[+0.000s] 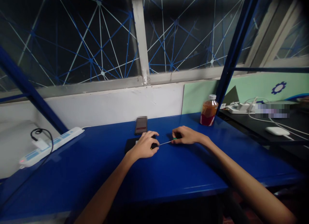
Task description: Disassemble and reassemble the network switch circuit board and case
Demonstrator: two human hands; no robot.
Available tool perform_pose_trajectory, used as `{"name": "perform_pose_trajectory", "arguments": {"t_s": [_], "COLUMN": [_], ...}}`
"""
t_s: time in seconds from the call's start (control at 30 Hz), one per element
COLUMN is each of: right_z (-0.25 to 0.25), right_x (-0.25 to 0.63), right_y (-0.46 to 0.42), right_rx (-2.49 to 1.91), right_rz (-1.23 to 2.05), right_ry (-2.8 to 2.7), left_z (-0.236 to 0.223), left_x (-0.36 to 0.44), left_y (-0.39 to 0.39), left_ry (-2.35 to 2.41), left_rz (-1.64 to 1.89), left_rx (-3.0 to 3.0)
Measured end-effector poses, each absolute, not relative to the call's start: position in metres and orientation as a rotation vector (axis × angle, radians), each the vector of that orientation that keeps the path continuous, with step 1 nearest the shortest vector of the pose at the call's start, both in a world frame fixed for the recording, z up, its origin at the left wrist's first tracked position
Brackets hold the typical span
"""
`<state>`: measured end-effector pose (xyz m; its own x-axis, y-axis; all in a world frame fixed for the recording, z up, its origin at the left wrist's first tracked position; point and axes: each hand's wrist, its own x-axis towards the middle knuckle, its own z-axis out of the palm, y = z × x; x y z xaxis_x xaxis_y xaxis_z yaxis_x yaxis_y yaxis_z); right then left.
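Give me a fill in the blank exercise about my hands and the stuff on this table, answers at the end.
The left hand holds a small object coloured ____. Where the right hand holds the thin rod, a bit of the colour ____ shows. The bottle stands nearer the ____ hand. The tabletop is ____.

Missing words: black; green; right; blue.

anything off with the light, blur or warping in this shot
Head view: dim, the windows nearly black; head view: soft shadow on the blue table near the right forearm, faint glare along the table's front edge; head view: wide-angle stretch and softness toward the sides; head view: pixelation over the phone's top; head view: thin shaft too small to read well.
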<state>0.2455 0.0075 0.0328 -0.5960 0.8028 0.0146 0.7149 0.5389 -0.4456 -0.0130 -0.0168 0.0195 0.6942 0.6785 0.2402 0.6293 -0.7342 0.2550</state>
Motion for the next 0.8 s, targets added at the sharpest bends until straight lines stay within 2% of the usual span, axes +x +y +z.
{"name": "perform_pose_trajectory", "arguments": {"t_s": [0.5, 0.8], "right_z": [0.040, 0.040], "right_x": [0.285, 0.292], "right_y": [0.024, 0.025], "right_rx": [-1.338, -1.435], "right_rz": [0.845, 0.797], "right_ry": [-2.328, -2.317], "left_z": [0.005, 0.016], "left_x": [0.010, -0.008], "left_y": [-0.018, -0.011], "left_ry": [1.299, 1.384], "left_rz": [0.741, 0.708], "left_rx": [2.794, 2.744]}}
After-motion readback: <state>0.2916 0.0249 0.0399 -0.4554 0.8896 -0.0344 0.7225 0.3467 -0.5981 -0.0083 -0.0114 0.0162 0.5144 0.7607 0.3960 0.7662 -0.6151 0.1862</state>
